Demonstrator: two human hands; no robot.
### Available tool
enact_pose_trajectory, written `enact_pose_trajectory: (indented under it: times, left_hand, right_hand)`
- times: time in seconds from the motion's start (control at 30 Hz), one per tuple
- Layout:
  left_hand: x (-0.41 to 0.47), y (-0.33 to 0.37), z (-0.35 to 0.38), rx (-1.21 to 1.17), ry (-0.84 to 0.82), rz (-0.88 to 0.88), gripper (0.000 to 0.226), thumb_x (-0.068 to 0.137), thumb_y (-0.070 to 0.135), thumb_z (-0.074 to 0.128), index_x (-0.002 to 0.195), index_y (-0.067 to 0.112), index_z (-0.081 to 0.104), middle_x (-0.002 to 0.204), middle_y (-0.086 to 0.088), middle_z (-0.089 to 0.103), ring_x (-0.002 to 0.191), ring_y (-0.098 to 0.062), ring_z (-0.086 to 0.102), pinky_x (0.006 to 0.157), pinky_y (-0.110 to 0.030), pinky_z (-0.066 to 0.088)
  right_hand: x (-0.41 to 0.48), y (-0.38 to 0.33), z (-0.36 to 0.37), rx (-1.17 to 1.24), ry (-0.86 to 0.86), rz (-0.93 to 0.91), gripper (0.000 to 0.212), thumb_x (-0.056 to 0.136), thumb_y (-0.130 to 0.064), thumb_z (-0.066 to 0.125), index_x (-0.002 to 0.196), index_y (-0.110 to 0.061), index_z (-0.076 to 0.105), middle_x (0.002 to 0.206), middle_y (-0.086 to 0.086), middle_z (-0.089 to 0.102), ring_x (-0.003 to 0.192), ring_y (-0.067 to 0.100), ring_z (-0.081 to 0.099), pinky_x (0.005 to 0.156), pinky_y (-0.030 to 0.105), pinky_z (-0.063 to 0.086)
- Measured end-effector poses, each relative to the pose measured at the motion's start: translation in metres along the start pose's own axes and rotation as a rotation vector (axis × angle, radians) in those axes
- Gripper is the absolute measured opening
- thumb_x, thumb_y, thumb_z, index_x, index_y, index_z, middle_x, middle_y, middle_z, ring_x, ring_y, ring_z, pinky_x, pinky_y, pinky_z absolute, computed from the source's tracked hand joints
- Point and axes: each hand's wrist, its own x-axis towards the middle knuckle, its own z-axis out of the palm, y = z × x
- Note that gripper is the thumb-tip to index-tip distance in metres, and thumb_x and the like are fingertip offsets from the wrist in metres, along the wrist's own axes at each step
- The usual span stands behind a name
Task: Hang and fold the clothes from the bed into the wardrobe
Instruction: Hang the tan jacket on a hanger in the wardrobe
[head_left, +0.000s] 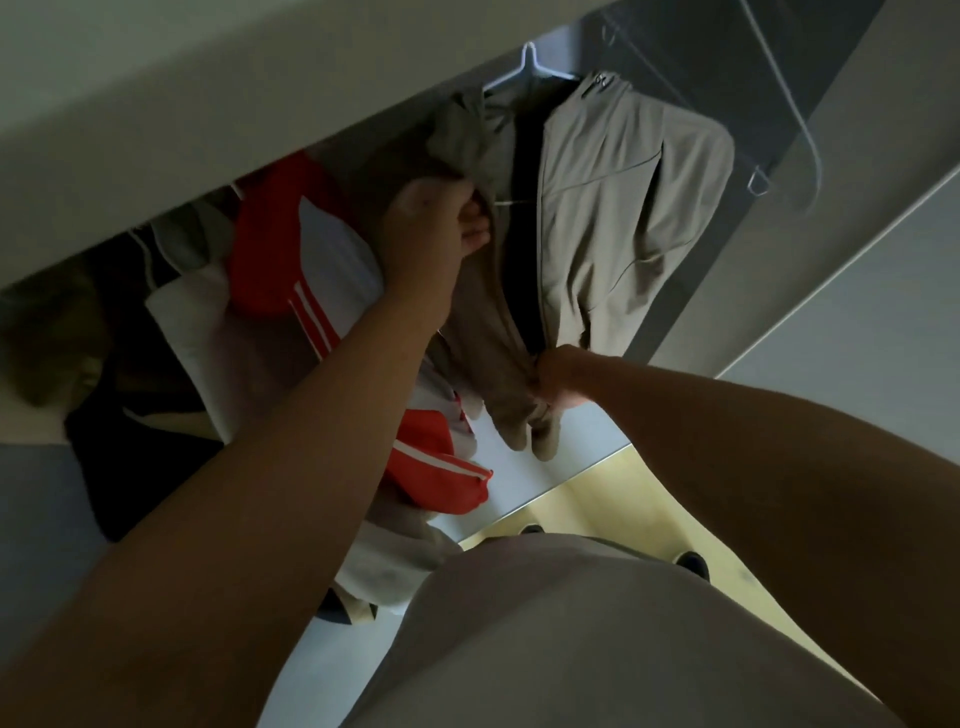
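Left grip (434, 228) is closed round a bunch of fabric on the khaki jacket (623, 197), up near the shoulder. Right grip (558, 376) pinches the two front edges together at the bottom hem. Probably lining up the zip, can't confirm. The jacket is on the white hanger (524, 67), hanging at the right end of the wardrobe (208, 119), front open. Just beside it to the left is a red-and-white jacket (291, 244), then a dark garment (135, 467), both hung. Several pieces look done; this one is hung and getting tidied. Bed is out of view, so I can't tell what's left or whether anything is folded.
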Motion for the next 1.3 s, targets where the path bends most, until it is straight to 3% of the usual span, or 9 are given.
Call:
enact_pose_trajectory:
  times: [0.17,0.3,0.37,0.43,0.53,0.63,0.87,1.13,1.3]
  left_hand:
    - [-0.018,-0.078,-0.039,0.412,0.059,-0.187,0.021,0.093,-0.005,0.05,0.088,0.011,0.062,0.09,-0.011,0.068,0.078,-0.021,0.066,0.076,-0.03,0.058]
    - [-0.05,-0.139,-0.065,1.014,-0.207,-0.367,0.015,0.087,0.004,0.06,0.099,0.008,0.07,0.096,-0.013,0.072,0.087,-0.028,0.071,0.075,-0.034,0.06]
    - [-0.068,-0.155,-0.069,1.142,-0.386,-0.259,0.011,0.084,0.014,0.068,0.088,0.022,0.061,0.087,0.004,0.065,0.089,-0.023,0.066,0.074,-0.023,0.051]
    - [-0.084,-0.165,-0.065,1.058,-0.472,-0.141,0.03,0.077,0.026,0.079,0.09,0.029,0.053,0.086,0.013,0.063,0.087,-0.012,0.064,0.072,-0.015,0.045]
    - [-0.092,-0.173,-0.052,1.002,-0.316,0.022,0.035,0.08,0.048,0.076,0.09,0.025,0.052,0.08,0.01,0.061,0.071,0.0,0.056,0.063,-0.005,0.035]
    - [-0.084,-0.176,-0.044,1.183,-0.218,0.123,0.039,0.094,0.051,0.058,0.077,0.017,0.049,0.072,0.0,0.055,0.073,-0.017,0.06,0.061,-0.017,0.033]
    - [-0.074,-0.173,-0.073,1.237,-0.251,0.145,0.046,0.088,0.06,0.061,0.077,0.016,0.051,0.07,0.002,0.054,0.071,-0.015,0.054,0.07,-0.025,0.037]
    - [-0.091,-0.172,-0.102,1.354,-0.288,0.296,0.041,0.098,0.052,0.047,0.073,0.019,0.044,0.065,0.001,0.048,0.062,-0.013,0.048,0.058,-0.017,0.03]
    - [-0.1,-0.19,-0.122,1.546,-0.336,0.089,0.042,0.103,0.051,0.037,0.09,0.016,0.057,0.083,-0.002,0.058,0.084,-0.018,0.062,0.074,-0.025,0.044]
  right_hand:
    - [-0.016,-0.008,-0.005,-0.047,0.171,-0.138,0.046,0.098,-0.048,0.05,0.109,-0.007,0.069,0.097,0.008,0.068,0.091,0.024,0.064,0.071,0.026,0.04]
    - [-0.022,-0.02,-0.021,-0.147,0.125,-0.172,0.034,0.094,-0.04,0.06,0.106,-0.01,0.07,0.079,-0.001,0.063,0.069,0.011,0.058,0.054,0.019,0.035]
    - [-0.024,-0.023,-0.028,-0.16,0.123,-0.184,0.029,0.091,-0.035,0.063,0.102,-0.009,0.07,0.08,0.0,0.066,0.065,0.009,0.056,0.049,0.016,0.036]
    - [-0.031,-0.025,-0.033,-0.16,0.149,-0.213,0.025,0.091,-0.029,0.063,0.102,-0.007,0.069,0.082,0.001,0.067,0.067,0.011,0.058,0.048,0.015,0.037]
    - [-0.039,-0.029,-0.033,-0.165,0.165,-0.265,0.021,0.091,-0.023,0.06,0.102,-0.005,0.064,0.088,0.004,0.062,0.075,0.017,0.056,0.05,0.017,0.036]
    - [-0.045,-0.03,-0.03,-0.175,0.196,-0.31,0.021,0.092,-0.023,0.059,0.105,-0.006,0.058,0.084,0.003,0.057,0.074,0.019,0.054,0.052,0.024,0.037]
    - [-0.039,-0.015,-0.014,-0.104,0.465,-0.316,0.014,0.095,-0.021,0.053,0.106,-0.012,0.055,0.088,0.01,0.062,0.081,0.027,0.062,0.065,0.035,0.05]
    - [-0.036,-0.01,0.002,-0.038,0.355,-0.379,0.013,0.095,-0.024,0.059,0.092,-0.018,0.049,0.079,0.001,0.056,0.075,0.019,0.055,0.065,0.031,0.043]
    - [-0.038,-0.011,-0.023,-0.137,0.47,-0.455,0.016,0.095,-0.025,0.056,0.09,-0.023,0.041,0.073,0.0,0.051,0.072,0.025,0.057,0.064,0.035,0.048]
